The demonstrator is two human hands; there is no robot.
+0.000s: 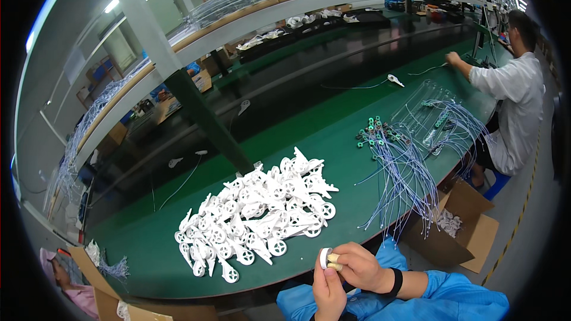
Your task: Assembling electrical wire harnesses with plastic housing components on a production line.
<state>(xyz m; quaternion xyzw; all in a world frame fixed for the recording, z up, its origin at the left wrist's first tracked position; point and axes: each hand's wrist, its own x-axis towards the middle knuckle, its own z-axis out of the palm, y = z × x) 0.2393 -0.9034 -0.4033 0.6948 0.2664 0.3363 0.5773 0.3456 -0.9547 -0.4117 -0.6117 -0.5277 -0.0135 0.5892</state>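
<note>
Close to the table's front edge, both my hands are closed around one small white round plastic part (324, 258). My left hand (329, 295) grips it from below, with the thumb side against its rim. Bent in from the right, my right hand (361, 268) has its fingertips pressed at the part's inner side; pale yellow covers show on those fingertips. What lies between the fingers is hidden. Just beyond, on the green table (148, 261), rests a large heap of white plastic parts (256, 211), each with a spoked round end and a tapered arm.
Bundles of blue-white wires (404, 172) with green ends lie to the right, beside a clear plastic tray (425, 104). A green post (208, 122) rises behind the heap. Open cartons (476, 232) stand off the table. At far right another person (514, 89) works; a dark conveyor (285, 83) runs behind.
</note>
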